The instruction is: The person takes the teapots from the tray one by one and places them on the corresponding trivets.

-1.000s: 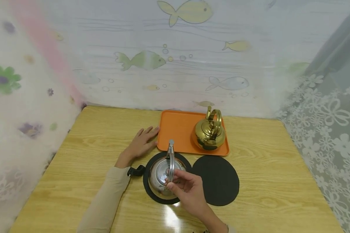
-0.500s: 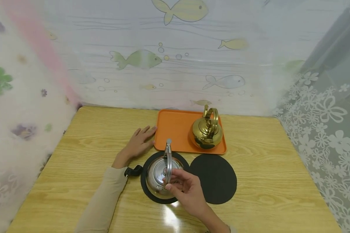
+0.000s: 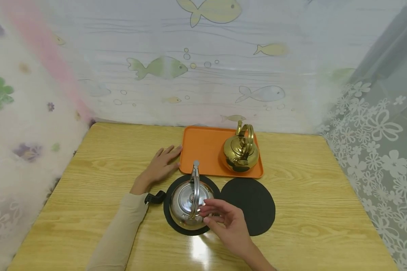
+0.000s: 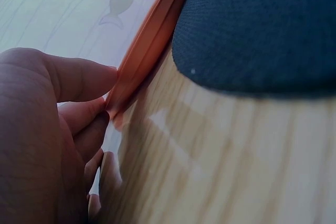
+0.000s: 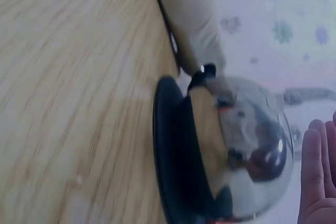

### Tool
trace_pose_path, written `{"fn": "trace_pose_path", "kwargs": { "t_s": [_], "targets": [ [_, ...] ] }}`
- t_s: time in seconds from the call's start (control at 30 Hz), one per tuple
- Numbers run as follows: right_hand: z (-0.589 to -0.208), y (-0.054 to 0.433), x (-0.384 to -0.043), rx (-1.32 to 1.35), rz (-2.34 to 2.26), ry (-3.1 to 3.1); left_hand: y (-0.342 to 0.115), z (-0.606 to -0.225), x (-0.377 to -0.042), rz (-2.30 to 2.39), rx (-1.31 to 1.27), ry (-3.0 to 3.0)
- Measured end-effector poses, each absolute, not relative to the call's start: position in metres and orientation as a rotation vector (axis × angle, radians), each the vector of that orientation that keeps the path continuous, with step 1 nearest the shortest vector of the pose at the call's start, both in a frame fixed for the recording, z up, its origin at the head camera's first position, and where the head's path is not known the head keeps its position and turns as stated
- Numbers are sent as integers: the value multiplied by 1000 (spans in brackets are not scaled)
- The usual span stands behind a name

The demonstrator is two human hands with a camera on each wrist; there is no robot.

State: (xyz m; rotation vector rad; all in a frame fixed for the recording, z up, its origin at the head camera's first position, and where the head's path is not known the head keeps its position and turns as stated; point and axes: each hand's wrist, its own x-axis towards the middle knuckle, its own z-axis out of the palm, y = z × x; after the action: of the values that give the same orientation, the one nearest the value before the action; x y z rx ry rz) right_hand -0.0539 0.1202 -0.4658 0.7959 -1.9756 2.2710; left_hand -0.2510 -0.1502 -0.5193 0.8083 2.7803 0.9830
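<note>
A silver kettle (image 3: 184,206) stands on the left round black mat (image 3: 167,216) in the head view, its arched handle (image 3: 196,195) upright. Just right of that handle is my right hand (image 3: 231,227), fingers loosely bent and holding nothing. The right wrist view has the fingers of the right hand (image 5: 316,182) beside the shiny kettle body (image 5: 254,145). My left hand (image 3: 159,166) rests at the left edge of an orange tray (image 3: 201,150), its fingers extended. Up close, the left thumb and fingertips (image 4: 107,82) touch the tray's rim (image 4: 142,51). A golden kettle (image 3: 239,154) stands on the tray's right part.
A second round black mat (image 3: 252,210) lies right of the silver kettle, in front of the tray. Behind the wooden table (image 3: 308,195) hangs a fish-patterned curtain (image 3: 207,86). A black wrist strap (image 3: 155,197) sits on the left arm near the kettle.
My right hand has let go of the silver kettle's handle and moved slightly right. The left hand stays at the tray's edge, and the kettles have not moved on their surfaces.
</note>
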Motion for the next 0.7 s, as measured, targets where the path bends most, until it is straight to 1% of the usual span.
{"fn": "trace_pose_path", "kwargs": {
  "t_s": [0.33,0.57,0.7],
  "targets": [
    [-470,151,-59,641,2173,-2088,-152,-519,-252,991,817,2784],
    [-473,169,-62,609,2078,-2100,-152,-521,-251,1001,830,2778],
    [-471,178,-66,530,2053,-2132,-152,-521,-251,1005,831,2780]
  ]
}}
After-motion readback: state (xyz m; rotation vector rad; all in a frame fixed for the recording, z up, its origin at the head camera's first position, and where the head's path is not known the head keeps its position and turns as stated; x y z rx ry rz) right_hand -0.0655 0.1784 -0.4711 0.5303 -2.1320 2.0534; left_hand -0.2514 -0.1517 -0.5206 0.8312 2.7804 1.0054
